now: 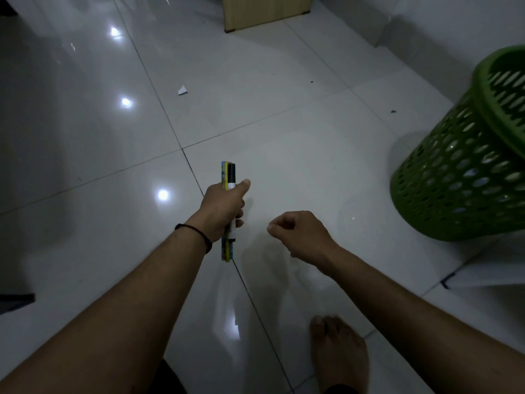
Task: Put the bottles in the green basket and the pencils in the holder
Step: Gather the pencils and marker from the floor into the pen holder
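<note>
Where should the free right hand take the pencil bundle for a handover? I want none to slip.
Judging by the pose, take the pencils by the upper end that sticks out beyond the left hand. Bring the right hand in from the right, fingers wrapped round all of them.

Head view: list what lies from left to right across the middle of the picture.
Left hand gripping a bundle of pencils → right hand, holding nothing → green basket.
</note>
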Motion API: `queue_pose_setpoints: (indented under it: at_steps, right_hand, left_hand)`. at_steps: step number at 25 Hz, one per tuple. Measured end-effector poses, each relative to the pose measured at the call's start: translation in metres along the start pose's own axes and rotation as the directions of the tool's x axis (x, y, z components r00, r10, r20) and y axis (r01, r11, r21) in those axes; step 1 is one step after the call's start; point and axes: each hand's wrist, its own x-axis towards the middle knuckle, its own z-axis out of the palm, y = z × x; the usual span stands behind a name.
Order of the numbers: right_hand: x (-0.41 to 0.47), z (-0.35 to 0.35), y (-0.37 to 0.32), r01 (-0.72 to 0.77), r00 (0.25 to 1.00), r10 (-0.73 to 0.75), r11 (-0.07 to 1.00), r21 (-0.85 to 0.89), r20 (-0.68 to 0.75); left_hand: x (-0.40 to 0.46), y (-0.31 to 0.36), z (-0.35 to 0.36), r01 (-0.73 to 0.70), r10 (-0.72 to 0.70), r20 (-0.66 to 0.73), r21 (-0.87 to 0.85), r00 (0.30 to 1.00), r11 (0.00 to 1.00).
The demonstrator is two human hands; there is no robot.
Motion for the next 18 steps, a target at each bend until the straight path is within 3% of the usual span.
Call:
queue_pose_setpoints:
  at_steps: [3, 6, 8, 11, 18]
  right_hand:
    - [0.011, -0.012, 0.018, 0.050, 0.992, -0.095, 0.900, -0.434, -0.082]
    - [0.028, -0.022, 0.037, 0.106, 0.979, -0.192, 0.755, -0.647, -0.063]
    - [0.046, -0.026, 0.049, 0.098, 0.990, -0.144, 0.707, -0.701, -0.007]
    - [0.075, -0.025, 0.058, 0.050, 0.998, -0.007, 0.728, -0.684, 0.066]
    - [0.086, 0.002, 0.063, -0.062, 0.997, 0.070, 0.765, -0.641, -0.012]
  left_hand:
    - [0.009, -0.007, 0.021, -0.159, 0.190, -0.064, 0.332, 0.980, 0.930]
    - [0.020, -0.018, 0.039, -0.218, 0.282, -0.056, 0.501, 0.958, 0.838]
    - [0.028, -0.026, 0.049, -0.213, 0.275, -0.039, 0.533, 0.961, 0.819]
    - [0.037, -0.035, 0.061, -0.146, 0.211, -0.054, 0.559, 0.976, 0.816]
    - [0.037, -0.029, 0.052, 0.062, 0.016, -0.190, 0.400, 0.982, 0.914]
